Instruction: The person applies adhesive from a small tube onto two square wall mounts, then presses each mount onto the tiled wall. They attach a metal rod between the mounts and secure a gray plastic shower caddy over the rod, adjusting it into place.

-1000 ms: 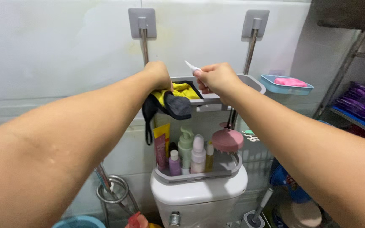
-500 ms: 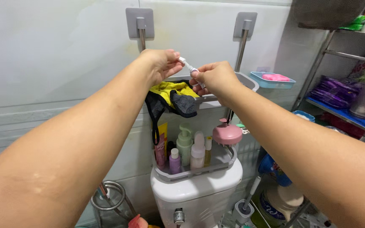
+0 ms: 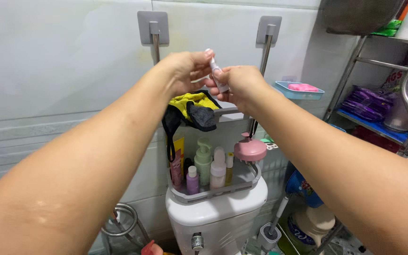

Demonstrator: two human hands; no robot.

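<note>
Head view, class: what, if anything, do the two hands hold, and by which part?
A small white tube, shared by both hands: the left hand pinches its upper end, the right hand its lower part. What kind of tube it is cannot be told.

Open air surrounds the raised hands in front of the bare tiled wall. Below them, yellow and black cloths fill the upper shelf. Bottles and a pink brush crowd the lower shelf. Two hanger rods flank the passage. A metal rack blocks the right.

Both hands, left hand and right hand, have risen from the shelf, lifting the small white tube between them.
</note>
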